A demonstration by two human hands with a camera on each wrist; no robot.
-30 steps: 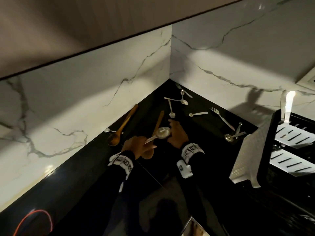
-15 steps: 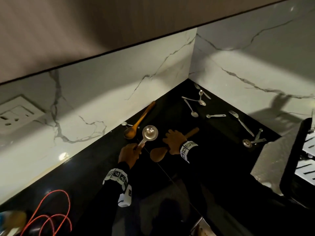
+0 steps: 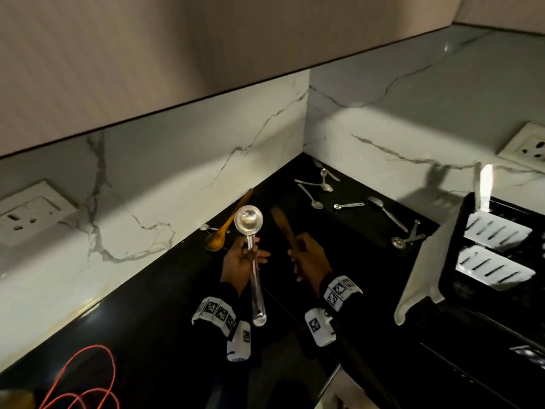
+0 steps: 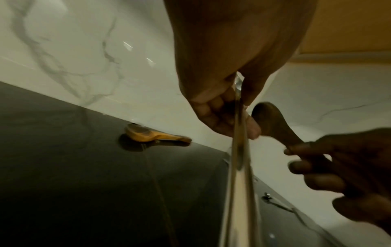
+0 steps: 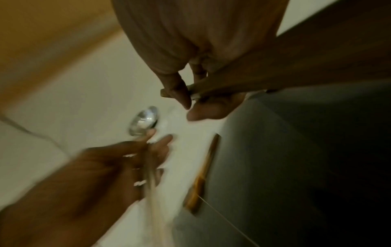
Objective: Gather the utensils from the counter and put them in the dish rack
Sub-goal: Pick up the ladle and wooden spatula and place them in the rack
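Note:
My left hand [image 3: 244, 258] grips the long handle of a steel ladle [image 3: 248, 221] and holds it upright above the black counter [image 3: 147, 305], bowl uppermost. My right hand [image 3: 308, 258] grips a dark wooden spatula [image 3: 281, 224], its blade pointing up and away. A lighter wooden spoon [image 3: 224, 230] lies on the counter against the left wall. Several steel spoons [image 3: 312, 199], a fork [image 3: 386, 212] and a measuring spoon set [image 3: 407, 239] lie toward the corner and right. The dish rack [image 3: 498, 246] stands at the right edge. The ladle handle [image 4: 239, 167] crosses the left wrist view.
A white cloth [image 3: 424, 267] hangs over the rack's near side. A red cable [image 3: 85, 385] loops at the lower left of the counter. Wall sockets [image 3: 26, 214] sit on the left wall, and another socket [image 3: 528, 143] on the right wall. A cabinet overhangs the counter.
Both hands have lifted off the counter: the left has raised the ladle upright, and the right has picked up the dark wooden spatula that was lying flat.

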